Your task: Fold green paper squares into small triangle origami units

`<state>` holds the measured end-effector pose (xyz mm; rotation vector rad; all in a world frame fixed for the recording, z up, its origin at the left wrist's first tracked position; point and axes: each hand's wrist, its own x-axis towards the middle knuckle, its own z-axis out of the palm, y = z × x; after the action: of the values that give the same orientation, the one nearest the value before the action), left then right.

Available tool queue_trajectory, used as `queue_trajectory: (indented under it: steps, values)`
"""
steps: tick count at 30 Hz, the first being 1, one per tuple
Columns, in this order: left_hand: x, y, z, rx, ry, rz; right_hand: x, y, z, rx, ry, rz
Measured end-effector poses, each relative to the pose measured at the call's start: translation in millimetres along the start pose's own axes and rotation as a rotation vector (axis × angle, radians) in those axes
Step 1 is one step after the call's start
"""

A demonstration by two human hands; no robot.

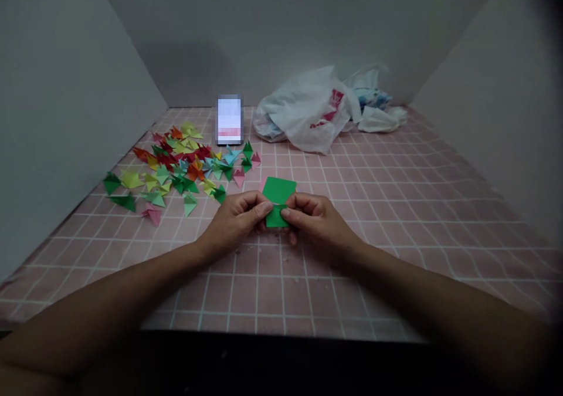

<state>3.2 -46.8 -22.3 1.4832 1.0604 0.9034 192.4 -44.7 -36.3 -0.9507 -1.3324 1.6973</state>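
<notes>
Left hand and right hand both pinched shut on green paper, held between fingertips above pink tablecloth. Folded paper pieces beyond left hand.

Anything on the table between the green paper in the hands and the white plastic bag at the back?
Nothing: in the head view, only bare pink checked tablecloth lies between the green paper and the white plastic bag. The folded paper pieces lie off to the left.

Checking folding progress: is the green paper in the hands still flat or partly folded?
Partly folded: the green paper has its lower edge doubled up under the thumbs of the left hand and right hand.
</notes>
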Motion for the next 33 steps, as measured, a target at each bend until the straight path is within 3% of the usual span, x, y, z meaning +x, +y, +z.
queue_trajectory:
  steps: [3, 7, 9, 12, 21, 28, 33]
  values:
    - [0.0, -1.9, -0.4, 0.205, 0.089, 0.141, 0.4, 0.9, 1.5, -0.017, 0.056, -0.012]
    - [-2.0, -6.0, 3.5, 0.541, 0.259, 0.473, 0.3, 3.3, 4.0, -0.057, 0.149, -0.065]
    - [-3.7, -7.7, 6.8, 0.612, 0.208, 0.566, -0.6, 3.6, 5.6, -0.071, 0.161, -0.085]
    - [-6.5, -9.1, 11.1, 0.618, 0.127, 0.601, -2.5, 2.6, 7.5, -0.104, 0.141, -0.143]
    - [-7.6, -7.4, 10.8, 0.451, 0.194, 0.429, -4.6, 1.8, 4.1, -0.125, -0.006, -0.200]
    - [-2.3, -8.8, 8.7, 0.123, 0.261, 0.186, 0.8, 7.2, 3.4, -0.140, 0.178, -0.255]
    - [-0.6, -5.3, 8.8, -0.064, 0.179, 0.072, 3.0, 5.7, 5.0, -0.021, 0.093, -0.123]
